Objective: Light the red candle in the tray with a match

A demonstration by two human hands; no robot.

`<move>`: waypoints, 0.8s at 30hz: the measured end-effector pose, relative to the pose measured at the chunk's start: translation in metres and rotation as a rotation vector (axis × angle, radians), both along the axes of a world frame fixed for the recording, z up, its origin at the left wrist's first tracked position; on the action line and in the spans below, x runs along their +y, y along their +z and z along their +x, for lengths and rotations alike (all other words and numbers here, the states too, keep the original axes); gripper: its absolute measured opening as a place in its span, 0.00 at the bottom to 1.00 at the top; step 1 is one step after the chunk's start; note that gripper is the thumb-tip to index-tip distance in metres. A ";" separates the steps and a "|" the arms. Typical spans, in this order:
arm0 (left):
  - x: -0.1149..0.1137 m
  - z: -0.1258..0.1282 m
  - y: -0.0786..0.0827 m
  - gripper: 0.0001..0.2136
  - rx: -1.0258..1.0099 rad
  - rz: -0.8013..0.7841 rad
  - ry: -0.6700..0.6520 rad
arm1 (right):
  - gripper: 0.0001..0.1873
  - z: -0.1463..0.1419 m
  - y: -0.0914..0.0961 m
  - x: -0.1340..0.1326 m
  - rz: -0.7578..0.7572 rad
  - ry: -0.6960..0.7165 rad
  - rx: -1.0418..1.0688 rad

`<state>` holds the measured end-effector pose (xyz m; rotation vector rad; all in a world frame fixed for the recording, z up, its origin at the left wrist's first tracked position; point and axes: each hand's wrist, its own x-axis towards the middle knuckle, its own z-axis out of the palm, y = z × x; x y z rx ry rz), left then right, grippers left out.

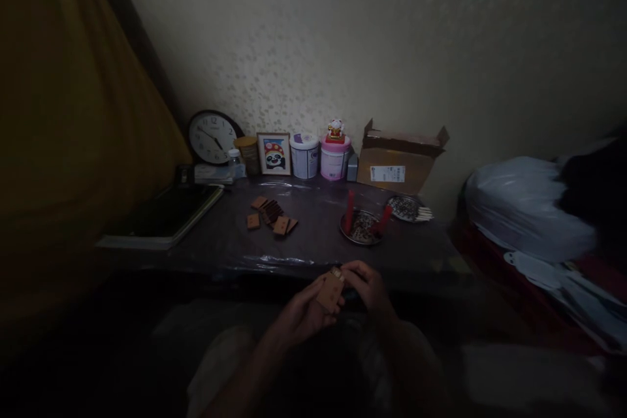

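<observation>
My left hand (306, 313) is closed around a small brown matchbox (330, 292), held in front of the table edge. Its pale inner part (337, 272) shows at the upper end. At that end are the fingers of my right hand (367, 287), pinched together; whatever lies between them is too dark to make out. Beyond my hands, several similar brown boxes (281, 225), some with dark sides up, lie in a loose pile on the table. Two red candles, one upright (349, 212) and one leaning (383, 221), are on a patterned metal plate (361, 241).
The dark covered table (313, 251) carries a second plate (404, 208) with white sticks (424, 213). Along the wall stand a clock (213, 137), framed panda picture (274, 155), two tubs (304, 160) and an open cardboard box (399, 166). A flat green-topped item (166, 215) lies left.
</observation>
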<state>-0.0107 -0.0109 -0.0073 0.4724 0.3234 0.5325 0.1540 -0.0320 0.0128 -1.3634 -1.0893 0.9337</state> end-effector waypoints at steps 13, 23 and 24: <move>0.009 -0.001 -0.005 0.18 0.013 -0.019 0.048 | 0.11 0.000 -0.005 0.001 0.013 0.030 -0.147; 0.010 0.003 0.001 0.19 0.166 0.053 0.153 | 0.13 0.001 -0.017 0.004 0.016 0.052 -0.220; 0.009 0.003 0.003 0.18 0.190 0.047 0.167 | 0.13 0.000 -0.018 0.004 0.015 0.058 -0.221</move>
